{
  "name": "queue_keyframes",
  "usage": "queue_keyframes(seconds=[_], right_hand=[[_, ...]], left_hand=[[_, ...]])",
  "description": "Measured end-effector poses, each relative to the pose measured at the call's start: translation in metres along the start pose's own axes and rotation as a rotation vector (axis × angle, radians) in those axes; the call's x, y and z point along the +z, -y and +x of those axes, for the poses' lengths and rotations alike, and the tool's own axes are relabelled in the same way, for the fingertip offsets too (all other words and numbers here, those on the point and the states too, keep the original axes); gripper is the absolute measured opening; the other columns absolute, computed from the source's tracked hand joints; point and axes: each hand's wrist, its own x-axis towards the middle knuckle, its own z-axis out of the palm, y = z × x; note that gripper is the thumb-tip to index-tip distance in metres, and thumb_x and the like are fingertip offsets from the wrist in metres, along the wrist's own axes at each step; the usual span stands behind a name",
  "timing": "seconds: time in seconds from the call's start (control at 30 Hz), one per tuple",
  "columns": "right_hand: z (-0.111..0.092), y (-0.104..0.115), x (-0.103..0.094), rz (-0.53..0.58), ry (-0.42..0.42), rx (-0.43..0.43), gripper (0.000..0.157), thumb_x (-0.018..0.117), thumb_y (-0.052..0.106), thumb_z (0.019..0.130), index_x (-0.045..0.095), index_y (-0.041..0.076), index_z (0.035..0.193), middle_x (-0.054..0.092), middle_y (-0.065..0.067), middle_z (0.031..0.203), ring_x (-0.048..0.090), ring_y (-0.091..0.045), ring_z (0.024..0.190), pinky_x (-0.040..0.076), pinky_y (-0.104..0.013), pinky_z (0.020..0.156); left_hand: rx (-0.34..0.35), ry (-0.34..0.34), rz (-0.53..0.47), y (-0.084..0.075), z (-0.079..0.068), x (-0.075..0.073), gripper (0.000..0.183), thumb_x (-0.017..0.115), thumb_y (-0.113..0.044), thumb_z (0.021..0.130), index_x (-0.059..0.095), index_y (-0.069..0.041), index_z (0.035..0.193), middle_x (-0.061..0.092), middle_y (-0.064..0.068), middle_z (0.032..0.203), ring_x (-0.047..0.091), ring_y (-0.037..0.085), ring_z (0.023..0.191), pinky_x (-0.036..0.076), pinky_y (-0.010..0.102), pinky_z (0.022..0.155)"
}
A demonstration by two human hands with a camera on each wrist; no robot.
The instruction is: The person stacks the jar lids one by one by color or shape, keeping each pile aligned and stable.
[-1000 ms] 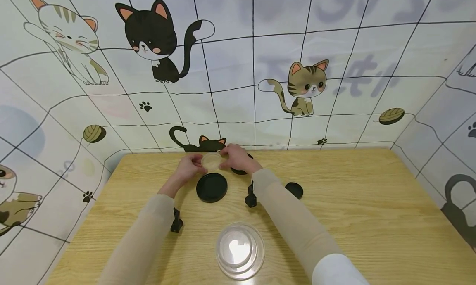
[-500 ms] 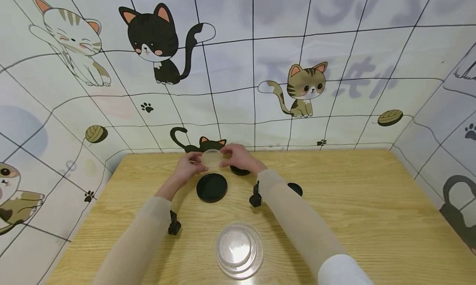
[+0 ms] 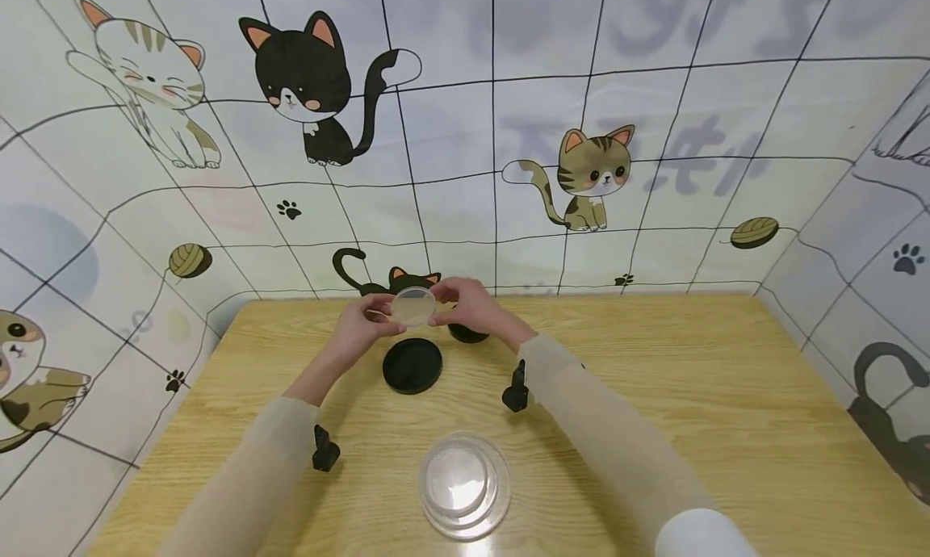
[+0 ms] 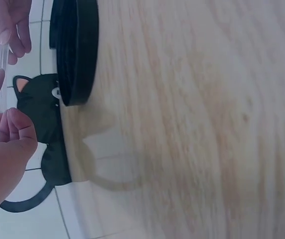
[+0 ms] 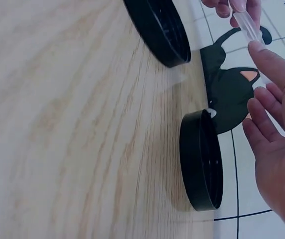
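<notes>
At the back of the table my left hand (image 3: 363,324) and right hand (image 3: 474,307) hold a clear round plastic lid (image 3: 413,307) between them, each pinching one side at the rim. In the left wrist view the lid (image 4: 1,82) appears edge-on, thin, raised off the table. The right wrist view shows its edge (image 5: 247,26) between the fingers of both hands. Just in front lies a round black lid with a raised rim (image 3: 412,366). A second black lid (image 3: 468,333) sits below my right hand, partly covered by it; its rim (image 5: 201,162) shows in the right wrist view.
Nearer to me stands a stack of clear round plastic pieces (image 3: 465,486) of differing sizes. My right sleeve (image 3: 603,428) hides almost all of another black disc. A cat-printed cloth wall (image 3: 450,202) rises along the table's (image 3: 690,379) back edge.
Both hands have lifted the clear lid slightly upward and tilted it more toward upright. The right forearm has shifted right and now covers the black disc beside it.
</notes>
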Motion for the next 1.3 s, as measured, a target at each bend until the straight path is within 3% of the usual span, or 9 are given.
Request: queue_keyframes(seconds=[0.2, 0.33, 0.57, 0.73, 0.9, 1.1, 1.3], right_hand=[[-0.017, 0.009, -0.002, 0.117, 0.004, -0.029, 0.049, 0.086, 0.015, 0.086, 0.064, 0.005, 0.129, 0.067, -0.008, 0.12, 0.063, -0.031, 0.117, 0.05, -0.044, 0.101], [-0.028, 0.016, -0.001, 0.157, 0.005, -0.047, 0.048, 0.085, 0.01, 0.085, 0.064, 0.001, 0.128, 0.067, -0.012, 0.117, 0.064, -0.036, 0.116, 0.048, -0.047, 0.104], [-0.05, 0.026, 0.003, 0.186, 0.02, -0.065, 0.051, 0.086, 0.011, 0.084, 0.065, 0.0, 0.129, 0.066, -0.021, 0.121, 0.065, -0.033, 0.113, 0.048, -0.049, 0.104], [-0.069, 0.028, 0.003, 0.201, 0.04, -0.091, 0.052, 0.086, 0.008, 0.084, 0.063, -0.003, 0.13, 0.063, -0.025, 0.123, 0.064, -0.036, 0.115, 0.047, -0.053, 0.105], [-0.091, 0.029, 0.0, 0.121, 0.064, -0.083, 0.057, 0.087, 0.013, 0.084, 0.062, -0.002, 0.133, 0.065, -0.018, 0.127, 0.063, -0.031, 0.119, 0.047, -0.048, 0.106], [-0.116, 0.028, 0.001, 0.022, 0.087, -0.111, 0.055, 0.089, 0.02, 0.082, 0.066, 0.003, 0.129, 0.069, -0.006, 0.123, 0.065, -0.022, 0.115, 0.047, -0.043, 0.106], [-0.134, 0.032, 0.005, -0.003, 0.105, -0.125, 0.053, 0.089, 0.02, 0.082, 0.067, 0.004, 0.127, 0.07, -0.007, 0.12, 0.065, -0.02, 0.112, 0.048, -0.045, 0.105]], left_hand=[[0.065, -0.008, 0.064, -0.01, -0.014, -0.002, 0.054, 0.084, -0.008, 0.085, 0.062, 0.002, 0.133, 0.061, 0.014, 0.11, 0.059, 0.023, 0.093, 0.051, 0.024, 0.071], [0.096, 0.002, 0.048, -0.017, -0.026, -0.005, 0.053, 0.085, -0.006, 0.083, 0.063, 0.003, 0.131, 0.061, 0.016, 0.107, 0.06, 0.021, 0.09, 0.051, 0.024, 0.069], [0.093, 0.039, 0.035, -0.021, -0.047, -0.005, 0.053, 0.087, -0.009, 0.082, 0.064, 0.002, 0.129, 0.063, 0.022, 0.108, 0.059, 0.023, 0.089, 0.048, 0.024, 0.065], [0.094, 0.031, 0.032, -0.022, -0.065, 0.005, 0.055, 0.089, -0.009, 0.08, 0.064, 0.003, 0.127, 0.065, 0.022, 0.106, 0.061, 0.022, 0.087, 0.051, 0.023, 0.066], [0.121, 0.023, 0.022, -0.027, -0.085, 0.02, 0.052, 0.09, -0.005, 0.078, 0.066, 0.004, 0.123, 0.067, 0.012, 0.098, 0.062, 0.021, 0.084, 0.054, 0.023, 0.072], [0.128, 0.091, 0.041, -0.031, -0.105, 0.026, 0.043, 0.089, -0.005, 0.079, 0.068, 0.004, 0.116, 0.067, 0.009, 0.095, 0.06, 0.02, 0.081, 0.054, 0.024, 0.072], [0.115, 0.129, 0.05, -0.033, -0.121, 0.03, 0.043, 0.089, -0.006, 0.079, 0.067, 0.003, 0.115, 0.067, 0.01, 0.095, 0.059, 0.019, 0.08, 0.054, 0.024, 0.071]])
